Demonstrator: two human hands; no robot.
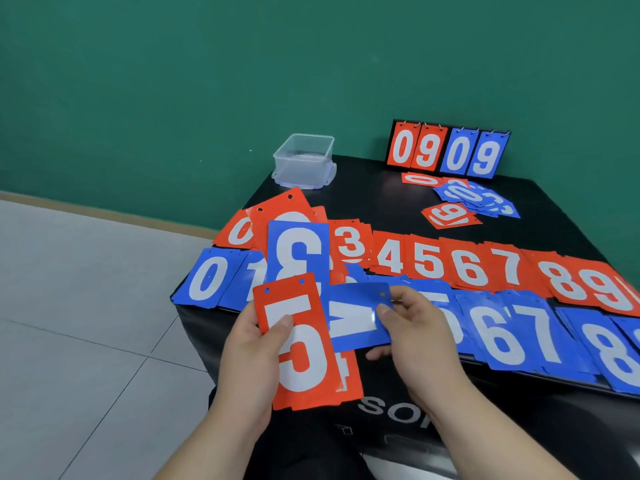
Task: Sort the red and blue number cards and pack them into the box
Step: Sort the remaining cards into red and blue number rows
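My left hand [254, 344] grips a fanned bunch of cards with a red 5 card [301, 344] on top and a blue 3 card [298, 251] sticking up behind it. My right hand [412, 327] pinches a blue card [356, 317] by its right edge, held sideways beside the red 5. On the black table [367, 202] lie a row of red number cards [467, 268] from 0 to 9 and, nearer me, a row of blue number cards [519, 334]. The clear plastic box [304, 157] stands at the table's far left corner.
A flip scoreboard [448, 150] reading 09 09 stands at the back against the green wall. In front of it lies a loose heap of red and blue cards [464, 202]. Grey tiled floor [86, 306] lies left of the table.
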